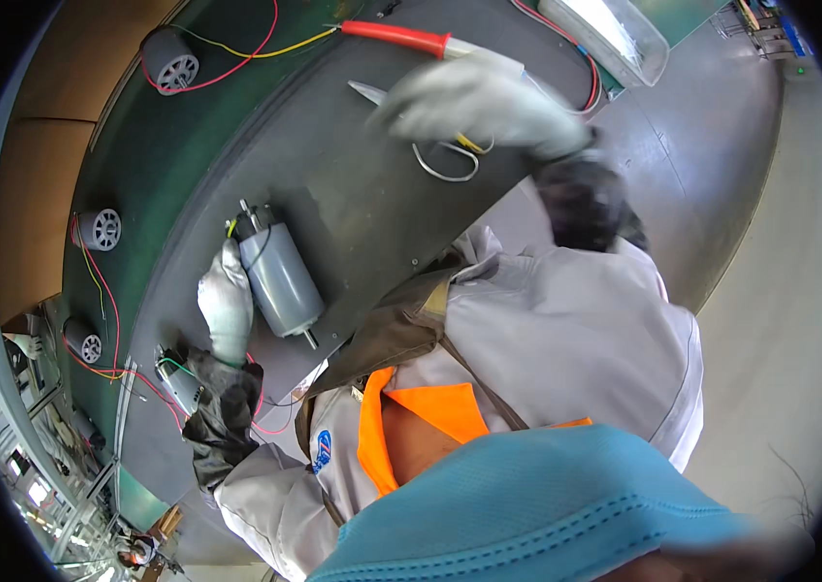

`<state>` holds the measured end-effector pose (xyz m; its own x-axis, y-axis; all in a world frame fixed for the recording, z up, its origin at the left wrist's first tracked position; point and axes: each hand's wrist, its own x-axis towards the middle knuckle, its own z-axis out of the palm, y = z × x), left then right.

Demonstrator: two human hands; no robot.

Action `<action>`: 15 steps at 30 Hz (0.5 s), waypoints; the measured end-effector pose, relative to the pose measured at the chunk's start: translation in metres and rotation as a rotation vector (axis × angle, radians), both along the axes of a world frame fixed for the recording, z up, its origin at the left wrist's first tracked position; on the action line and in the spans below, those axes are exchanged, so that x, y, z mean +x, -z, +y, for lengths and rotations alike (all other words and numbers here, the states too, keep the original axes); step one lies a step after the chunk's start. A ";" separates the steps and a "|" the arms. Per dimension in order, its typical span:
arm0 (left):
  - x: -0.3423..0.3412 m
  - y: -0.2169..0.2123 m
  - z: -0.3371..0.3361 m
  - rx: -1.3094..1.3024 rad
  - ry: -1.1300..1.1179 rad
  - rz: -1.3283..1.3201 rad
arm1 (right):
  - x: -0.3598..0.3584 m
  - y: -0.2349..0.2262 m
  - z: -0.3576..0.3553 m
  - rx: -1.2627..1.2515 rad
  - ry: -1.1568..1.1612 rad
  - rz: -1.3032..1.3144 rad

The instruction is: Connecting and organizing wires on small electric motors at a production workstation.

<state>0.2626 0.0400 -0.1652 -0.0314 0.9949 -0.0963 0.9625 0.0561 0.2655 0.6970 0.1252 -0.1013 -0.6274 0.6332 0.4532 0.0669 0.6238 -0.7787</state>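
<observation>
A grey cylindrical motor [283,281] lies on the dark work surface in front of me, with metal shafts showing at both ends. My left hand [226,299], in a white glove, is beside its far end. The fingertips there are pinched together at a short yellow wire [231,228]. My right hand [489,109], also gloved, is smeared by motion over the far side of the surface. A pointed grey blade [366,92] and white loops [452,173] show around it; its fingers are too blurred to read. Beyond it lies a red-handled, stick-shaped tool [396,37].
Several more motors with red and yellow leads stand along the green strip at left, including one at the far end [170,63]. A smaller grey device [178,383] lies by my left wrist. A clear plastic bin [615,39] stands at the far right.
</observation>
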 end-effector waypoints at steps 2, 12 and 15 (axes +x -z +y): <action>0.003 -0.003 -0.004 -0.049 -0.013 0.030 | 0.082 -0.005 0.018 -0.211 0.702 -0.155; 0.007 -0.009 -0.019 -0.102 -0.082 -0.114 | 0.210 0.069 0.175 0.332 1.224 -0.810; 0.006 -0.009 -0.015 -0.104 -0.030 -0.172 | 0.210 0.065 0.177 0.154 1.187 -0.679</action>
